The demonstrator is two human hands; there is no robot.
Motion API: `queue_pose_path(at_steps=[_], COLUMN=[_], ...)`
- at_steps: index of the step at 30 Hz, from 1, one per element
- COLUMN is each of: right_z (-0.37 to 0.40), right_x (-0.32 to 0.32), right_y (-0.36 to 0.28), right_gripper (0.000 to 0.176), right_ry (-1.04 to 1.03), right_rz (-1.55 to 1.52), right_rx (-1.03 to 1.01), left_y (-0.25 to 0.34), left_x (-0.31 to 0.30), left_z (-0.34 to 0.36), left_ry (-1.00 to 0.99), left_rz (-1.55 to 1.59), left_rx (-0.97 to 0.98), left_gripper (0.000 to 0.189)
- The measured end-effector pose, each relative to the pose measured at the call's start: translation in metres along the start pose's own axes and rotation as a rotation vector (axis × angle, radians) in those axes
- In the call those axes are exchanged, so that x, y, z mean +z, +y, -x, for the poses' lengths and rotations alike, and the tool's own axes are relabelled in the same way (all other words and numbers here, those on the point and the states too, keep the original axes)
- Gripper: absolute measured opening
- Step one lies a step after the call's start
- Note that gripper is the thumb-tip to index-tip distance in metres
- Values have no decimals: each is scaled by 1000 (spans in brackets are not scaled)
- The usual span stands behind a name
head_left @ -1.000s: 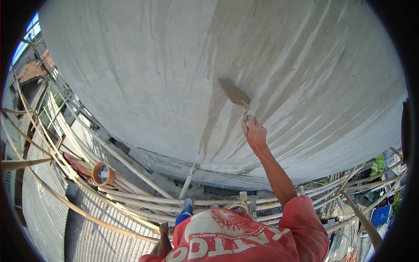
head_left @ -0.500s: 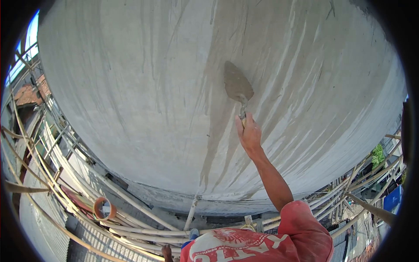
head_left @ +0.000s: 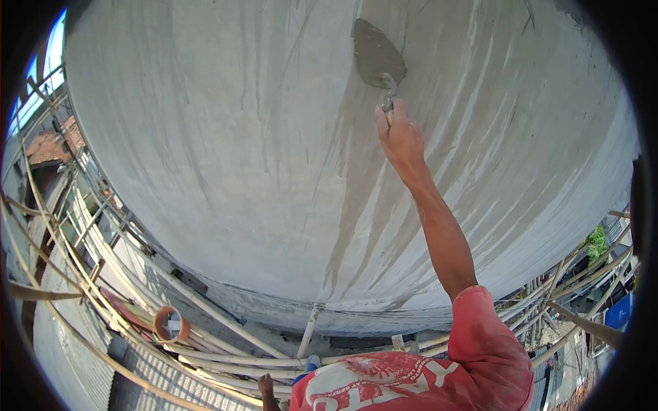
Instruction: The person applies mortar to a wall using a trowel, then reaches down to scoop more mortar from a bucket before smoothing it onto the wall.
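- High on the plastered wall (head_left: 205, 137): found trowel (head_left: 378, 51) near the top of view; sat mid-frame 0.5 s earlier, lower again 1 s earlier.
- Noted blade flat against the wall, tip aimed up and slightly left, face coated in grey mortar; lay more sideways 1 s earlier.
- Tracked right hand (head_left: 401, 140) upward with it; arm stretched almost straight out of the red shirt sleeve (head_left: 480, 329), clearly more bent before.
- Saw dark wet streak (head_left: 356, 192) running from under the trowel down to the wall's lower edge; same streak as earlier, with more of it exposed below the blade.
- Right hand: wrapped tight round the handle (head_left: 388, 115), fingers curled, none spread; back of hand toward camera, handle mostly buried in the fist, only the metal neck showing above it.
- Touched nothing else with that hand; could not tell whether knuckles met the wall.
- Left hand (head_left: 265, 389): caught only a brown sliver at the bottom edge beside the shirt; could not tell spread or clenched, or whether holding anything.
- Below the wall: logged bamboo scaffold poles (head_left: 226, 356), orange pipe ring (head_left: 171, 324) among them, corrugated roof sheet (head_left: 65, 342) at left; all sat lower in frame than 1 s earlier.
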State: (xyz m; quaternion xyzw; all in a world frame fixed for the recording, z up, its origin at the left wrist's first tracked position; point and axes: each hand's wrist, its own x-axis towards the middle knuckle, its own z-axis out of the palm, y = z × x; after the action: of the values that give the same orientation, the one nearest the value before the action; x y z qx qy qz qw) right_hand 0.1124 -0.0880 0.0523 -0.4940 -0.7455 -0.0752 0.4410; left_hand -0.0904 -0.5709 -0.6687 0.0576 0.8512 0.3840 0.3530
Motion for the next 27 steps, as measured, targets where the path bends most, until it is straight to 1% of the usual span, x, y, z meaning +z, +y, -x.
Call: queue_pose_path(at_steps=[1, 2, 3, 4, 5, 6, 7, 8, 10, 12, 13, 14, 16, 17, 18, 19, 20, 21, 22, 23, 24, 25, 26, 27], right_z=[-14, -21, -26, -23, -15, -5, 11, 30, 78, 137, 170, 205, 288, 330, 373, 424, 470, 504, 551, 586, 615, 644, 669, 706], right_x=[-8, -18, -18, -19, -10, 0, 11, 19, 41, 55, 62, 70, 87, 89, 86, 87, 74, 57, 43, 26, 4, -15, -30, -49], right_y=[0, -3, -7, -13, -12, -8, -6, 0, 21, 45, 59, 75, 120, 144, 167, 202, 222, 236, 262, 270, 274, 275, 276, 282], right_gripper=[32, 31, 31, 30, 30, 30, 29, 29, 29, 30, 30, 27, 29, 31, 35, 38, 43, 47, 47, 49, 50, 52, 53, 54], right_ry=[60, 75, 21, -81, -141, -172, -228, -267, -368, -549, -566, -637, -751, -829, -821, -886, -829, -913, -964, -927, -922, -894, -883, -866], right_rz=[-7, -42, -50, -79, 38, 160, 196, 245, 159, 13, -77, -68, 25, 42, 8, 32, 47, 110, 129, 192, 232, 269, 291, 319], right_rx=[46, 31, 86, 95, 0, -92, -146, -188, -197, -78, -35, 24, 182, 288, 377, 551, 596, 724, 911, 914, 1018, 1145, 1193, 1260], left_y=[2, 8, 22, 36, 24, 20, 23, 33, 57, 68, 71, 77, 87, 101, 120, 151, 187, 218, 251, 297, 346, 388, 435, 479], left_x=[-3, -5, -7, -8, -10, -7, -7, -9, -12, -14, -16, -17, -16, -14, -13, -12, -9, 0, 10, 19, 26, 35, 49, 60], left_z=[4, 12, 30, 48, 43, 45, 53, 61, 70, 73, 73, 71, 58, 55, 57, 59, 58, 54, 50, 55, 64, 71, 78, 88], left_ry=[-38, -65, -62, -48, -160, -173, -142, -146, -163, -199, -201, -203, -244, -232, -221, -255, -291, -264, -239, -250, -277, -243, -228, -194], left_rz=[17, -22, 4, -25, -153, -203, -258, -290, -327, -330, -339, -317, -337, -306, -277, -279, -279, -297, -313, -282, -256, -202, -127, -125], left_rx=[-10, 30, -41, -115, -73, -48, 21, -19, -56, 8, 2, 72, 225, 247, 265, 308, 358, 536, 718, 796, 885, 1042, 1217, 1318], left_gripper=[37, 37, 37, 38, 44, 44, 46, 46, 46, 44, 44, 44, 42, 41, 41, 38, 37, 36, 36, 36, 37, 38, 40, 41])
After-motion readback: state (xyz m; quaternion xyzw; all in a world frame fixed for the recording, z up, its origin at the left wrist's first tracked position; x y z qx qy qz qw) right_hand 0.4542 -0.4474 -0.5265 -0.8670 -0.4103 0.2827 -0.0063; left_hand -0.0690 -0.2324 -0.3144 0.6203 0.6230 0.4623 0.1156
